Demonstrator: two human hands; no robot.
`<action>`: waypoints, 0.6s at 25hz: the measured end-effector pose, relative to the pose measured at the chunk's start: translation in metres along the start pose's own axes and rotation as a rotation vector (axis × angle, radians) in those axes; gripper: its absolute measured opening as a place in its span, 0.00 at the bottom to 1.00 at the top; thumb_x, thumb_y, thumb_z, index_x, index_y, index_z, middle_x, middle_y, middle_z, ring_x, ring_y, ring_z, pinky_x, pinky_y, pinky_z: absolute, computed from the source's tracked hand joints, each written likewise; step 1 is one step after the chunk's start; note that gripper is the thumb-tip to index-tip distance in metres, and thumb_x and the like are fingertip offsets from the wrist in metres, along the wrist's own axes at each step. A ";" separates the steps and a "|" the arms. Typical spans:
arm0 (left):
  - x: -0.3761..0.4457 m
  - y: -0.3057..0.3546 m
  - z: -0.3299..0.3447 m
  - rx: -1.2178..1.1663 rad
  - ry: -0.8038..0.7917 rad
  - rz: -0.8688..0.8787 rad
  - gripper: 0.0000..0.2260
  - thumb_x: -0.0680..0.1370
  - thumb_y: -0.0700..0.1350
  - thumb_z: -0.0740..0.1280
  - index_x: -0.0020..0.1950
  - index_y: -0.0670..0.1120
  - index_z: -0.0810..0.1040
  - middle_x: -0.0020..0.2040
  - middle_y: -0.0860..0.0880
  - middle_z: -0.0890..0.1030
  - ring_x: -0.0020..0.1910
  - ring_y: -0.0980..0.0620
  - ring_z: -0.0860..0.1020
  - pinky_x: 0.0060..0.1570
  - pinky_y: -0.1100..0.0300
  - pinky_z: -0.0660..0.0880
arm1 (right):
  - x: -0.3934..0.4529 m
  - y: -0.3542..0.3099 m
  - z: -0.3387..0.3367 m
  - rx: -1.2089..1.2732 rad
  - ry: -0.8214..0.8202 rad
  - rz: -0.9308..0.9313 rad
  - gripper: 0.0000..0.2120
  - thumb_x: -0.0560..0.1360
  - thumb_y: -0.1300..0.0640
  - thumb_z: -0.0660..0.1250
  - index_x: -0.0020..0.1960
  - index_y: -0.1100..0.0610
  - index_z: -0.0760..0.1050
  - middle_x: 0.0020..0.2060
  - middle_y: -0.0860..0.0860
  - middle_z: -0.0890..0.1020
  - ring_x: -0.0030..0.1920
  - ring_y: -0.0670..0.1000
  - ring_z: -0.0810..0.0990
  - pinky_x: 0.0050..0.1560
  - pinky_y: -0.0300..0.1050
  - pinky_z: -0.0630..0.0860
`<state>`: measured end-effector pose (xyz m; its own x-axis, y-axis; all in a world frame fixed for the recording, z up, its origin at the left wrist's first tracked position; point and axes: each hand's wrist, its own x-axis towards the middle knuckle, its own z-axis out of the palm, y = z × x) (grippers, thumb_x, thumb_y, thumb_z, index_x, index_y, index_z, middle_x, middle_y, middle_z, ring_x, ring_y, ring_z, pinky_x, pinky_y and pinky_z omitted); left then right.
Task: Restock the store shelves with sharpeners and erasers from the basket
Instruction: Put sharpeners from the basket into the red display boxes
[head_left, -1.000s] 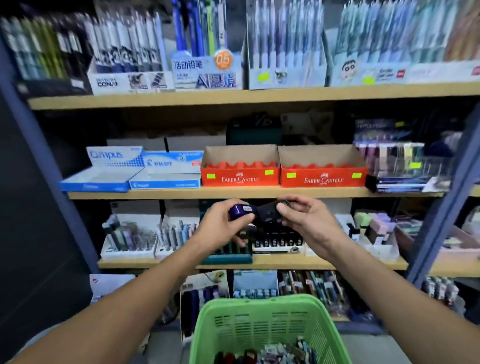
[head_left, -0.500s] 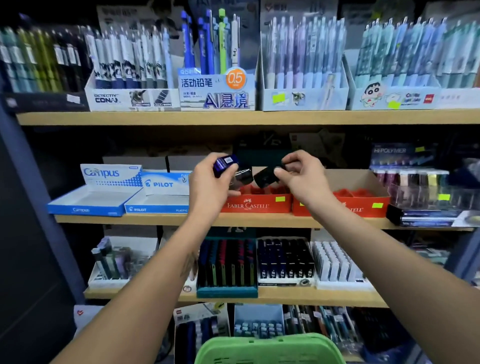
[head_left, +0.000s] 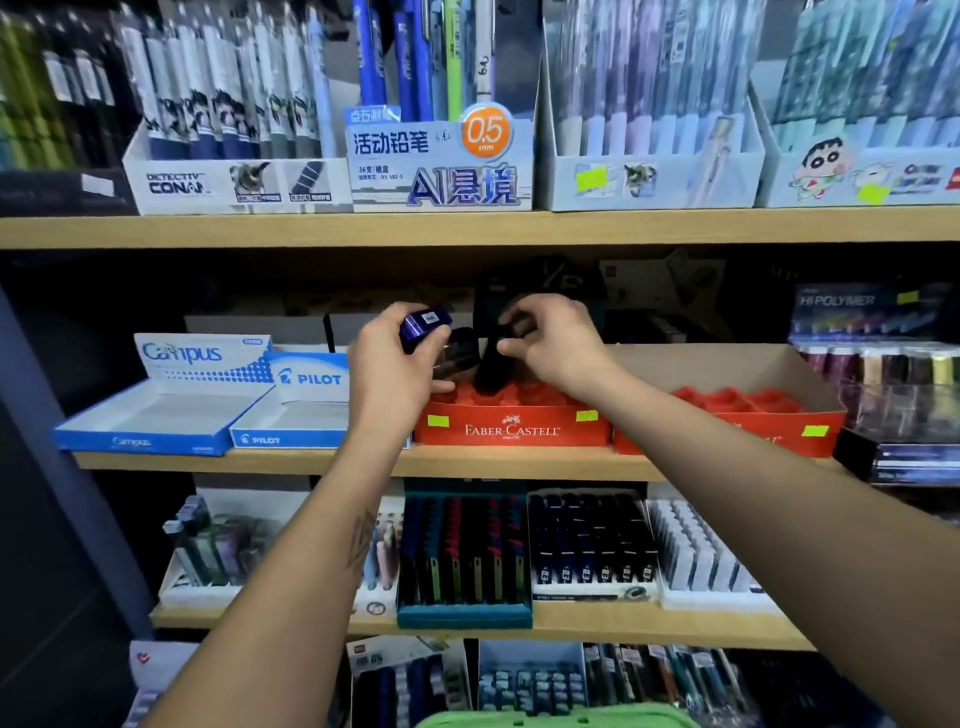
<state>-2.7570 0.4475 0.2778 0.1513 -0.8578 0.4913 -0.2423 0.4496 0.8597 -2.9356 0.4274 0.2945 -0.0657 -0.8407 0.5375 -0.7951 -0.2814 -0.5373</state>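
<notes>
Black sharpener, pinched upright in my right hand, stands directly above the near-left slot of the red tray; my left hand, just left, grips a blue sharpener.

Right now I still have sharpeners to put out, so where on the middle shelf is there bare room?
The open Campus box and Pilot box at left show bare floors. The right red Faber-Castell tray also looks empty behind its moulded slots. The left Faber-Castell tray is crowded by both hands and the dark sharpener.
</notes>
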 end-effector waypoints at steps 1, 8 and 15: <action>-0.001 -0.002 0.001 -0.002 -0.005 -0.014 0.11 0.79 0.44 0.70 0.61 0.48 0.78 0.54 0.48 0.81 0.39 0.51 0.85 0.35 0.55 0.83 | -0.001 -0.002 0.003 -0.043 -0.019 -0.027 0.12 0.74 0.54 0.75 0.57 0.50 0.81 0.51 0.49 0.82 0.54 0.51 0.81 0.57 0.49 0.79; -0.002 -0.010 -0.001 -0.029 0.013 -0.079 0.14 0.78 0.45 0.71 0.63 0.46 0.78 0.55 0.46 0.81 0.37 0.50 0.85 0.36 0.53 0.84 | 0.004 -0.017 0.007 -0.268 -0.153 -0.153 0.11 0.76 0.58 0.72 0.58 0.52 0.83 0.54 0.53 0.83 0.57 0.55 0.80 0.58 0.48 0.77; -0.008 -0.007 -0.005 -0.336 0.031 -0.229 0.08 0.78 0.41 0.71 0.56 0.42 0.78 0.53 0.42 0.81 0.42 0.46 0.85 0.39 0.51 0.84 | -0.009 -0.009 0.008 -0.221 -0.185 -0.103 0.18 0.79 0.62 0.64 0.67 0.51 0.78 0.61 0.49 0.76 0.64 0.52 0.75 0.66 0.49 0.73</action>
<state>-2.7521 0.4520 0.2688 0.1947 -0.9395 0.2817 0.1265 0.3089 0.9427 -2.9230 0.4340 0.2893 0.1171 -0.8887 0.4434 -0.9053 -0.2791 -0.3203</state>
